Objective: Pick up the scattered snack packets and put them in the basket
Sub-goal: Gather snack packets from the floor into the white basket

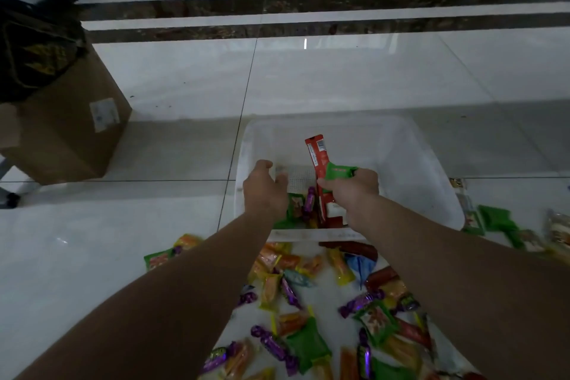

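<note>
Both hands are over the white basket (pixel 431 163), which sits on the tiled floor (pixel 339 80). The right hand (pixel 353 187) grips two packets at once. One is a long red packet (pixel 315 153) sticking up and tilted a bit left. The other is a green packet (pixel 339 171) pinched beside it. Both are held above the basket interior, not dropped in yet. The left hand (pixel 265 188) hovers over the basket's near-left part, fingers loosely curled downward, with nothing seen in it.

Already inside the basket, against the near wall, are a green pouch (pixel 294 205), a purple twist candy (pixel 310 199) and a red-white packet (pixel 333 213) partly hidden by the right wrist.

Most of the packets lie on the floor just in front of the basket, between and under the forearms. There are orange sticks (pixel 277 257), a yellow stick (pixel 339 265), a dark red sausage (pixel 348 248), a blue wrapper (pixel 357 265), purple candies (pixel 361 302) and a green sachet (pixel 305 345). A green-orange pair (pixel 160 257) lies left of the left forearm. More green bags (pixel 496 219) lie just beside the basket's right corner.

Far left stands a cardboard box (pixel 61 139) with a dark bag (pixel 34 52) on top, well apart from the basket. Lighting is dim and print on the packets is unreadable.
</note>
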Demonstrator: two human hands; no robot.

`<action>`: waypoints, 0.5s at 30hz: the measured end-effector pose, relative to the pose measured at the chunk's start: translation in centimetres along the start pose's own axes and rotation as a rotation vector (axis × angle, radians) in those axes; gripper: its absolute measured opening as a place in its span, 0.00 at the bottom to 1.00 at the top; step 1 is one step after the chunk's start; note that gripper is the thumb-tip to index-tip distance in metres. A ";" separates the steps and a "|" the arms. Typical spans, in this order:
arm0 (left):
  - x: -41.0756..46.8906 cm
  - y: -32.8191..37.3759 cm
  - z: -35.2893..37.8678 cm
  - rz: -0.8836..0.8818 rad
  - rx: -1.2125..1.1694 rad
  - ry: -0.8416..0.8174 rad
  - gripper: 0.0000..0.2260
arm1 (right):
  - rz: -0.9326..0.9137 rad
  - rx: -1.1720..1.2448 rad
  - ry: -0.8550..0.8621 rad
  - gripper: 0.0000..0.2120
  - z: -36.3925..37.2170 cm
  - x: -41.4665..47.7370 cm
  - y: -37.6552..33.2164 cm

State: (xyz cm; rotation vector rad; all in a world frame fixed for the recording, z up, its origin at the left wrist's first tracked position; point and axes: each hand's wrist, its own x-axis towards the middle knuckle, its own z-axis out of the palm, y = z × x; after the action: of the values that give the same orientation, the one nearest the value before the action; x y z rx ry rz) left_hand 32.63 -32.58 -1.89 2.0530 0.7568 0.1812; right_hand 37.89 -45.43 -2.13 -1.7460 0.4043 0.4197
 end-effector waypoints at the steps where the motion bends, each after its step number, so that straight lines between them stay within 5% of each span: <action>1: 0.0 -0.2 -0.2 0.023 0.017 -0.020 0.18 | 0.010 0.000 0.002 0.15 0.2 0.1 0.0; 7: 0.3 -1.7 -2.0 0.087 0.031 -0.068 0.20 | -0.016 0.015 -0.016 0.19 1.7 0.3 -0.7; 11: 0.2 -2.0 -3.3 0.139 0.010 -0.071 0.21 | -0.126 -0.022 0.009 0.33 2.7 0.2 -0.7; 15: -0.3 -2.3 -5.2 0.143 -0.006 -0.043 0.21 | -0.229 -0.107 -0.026 0.28 3.8 -0.9 -0.9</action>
State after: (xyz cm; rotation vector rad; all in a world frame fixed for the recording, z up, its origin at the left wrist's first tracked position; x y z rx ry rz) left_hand 29.27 -28.14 -0.68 2.0993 0.5831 0.2185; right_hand 37.27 -41.48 -1.72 -1.8640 0.1629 0.3028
